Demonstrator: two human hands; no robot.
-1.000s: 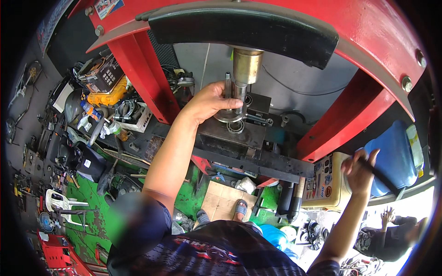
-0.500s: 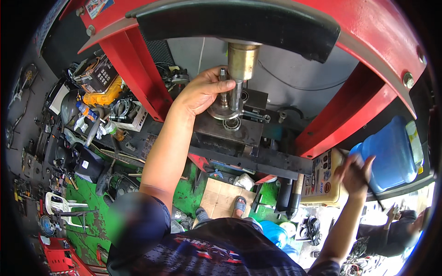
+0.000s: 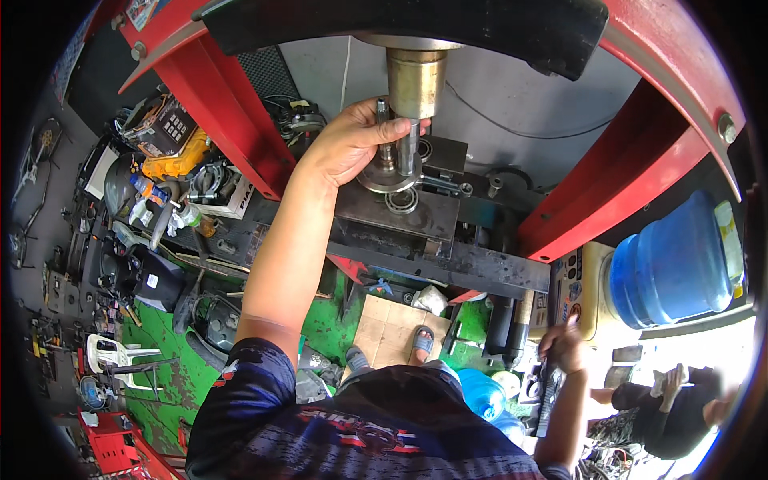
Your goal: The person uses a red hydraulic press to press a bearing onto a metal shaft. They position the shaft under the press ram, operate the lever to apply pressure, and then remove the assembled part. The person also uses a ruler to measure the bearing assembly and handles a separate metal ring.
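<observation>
My left hand (image 3: 352,142) is closed around a thick steel pin (image 3: 409,150) standing upright under the brass-coloured press ram (image 3: 416,84), thumb across its top. Beside it, close to my palm, rises a thinner splined crankshaft end (image 3: 384,148). Both stand over a round crank web (image 3: 387,179), with a connecting rod (image 3: 440,186) sticking out to the right. A ball bearing (image 3: 402,201) lies in front on the steel press plate (image 3: 392,222). Lower right, my right hand (image 3: 564,349) looks closed on a dark lever (image 3: 550,396), slightly blurred.
Red press uprights (image 3: 232,120) flank the work. A blue water jug (image 3: 670,264) stands at right by a yellowish container (image 3: 596,292). Parts and boxes crowd the left bench. Another person (image 3: 668,408) sits at lower right. Cardboard (image 3: 388,328) lies under my feet.
My right hand has swung down and left with the dark lever. My left hand keeps its grip on the steel pin under the ram. The view has shifted slightly.
</observation>
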